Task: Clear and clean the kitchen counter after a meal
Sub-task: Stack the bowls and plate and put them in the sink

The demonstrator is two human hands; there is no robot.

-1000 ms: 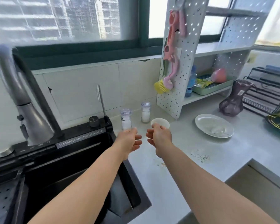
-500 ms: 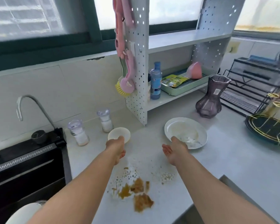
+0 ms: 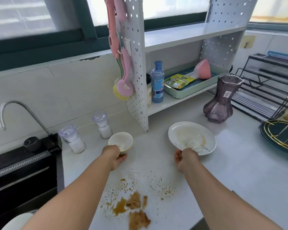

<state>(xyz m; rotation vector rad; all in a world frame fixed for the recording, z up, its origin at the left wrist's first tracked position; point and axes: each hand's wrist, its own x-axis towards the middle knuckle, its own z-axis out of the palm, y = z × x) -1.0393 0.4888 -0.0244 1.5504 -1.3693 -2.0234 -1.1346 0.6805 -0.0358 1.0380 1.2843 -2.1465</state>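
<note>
Gripping bowl point(image 3: 121, 141) and plate point(image 3: 191, 137); bottle label point(image 3: 158, 90) illegible.

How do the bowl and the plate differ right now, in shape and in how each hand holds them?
The bowl is small and deep; the plate is wide and shallow. The left hand wraps the bowl's near side; the right hand takes the plate's near rim. The plate shows brownish smears; the bowl holds a pale residue. Both are white and used.

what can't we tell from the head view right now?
- Left hand on small white bowl: fingers behind bowl, grip unclear.
- Right hand at white dinner plate rim: fingertips hidden.
- Purple glass vase label: too small.
- Black sink: cut off left.
</note>
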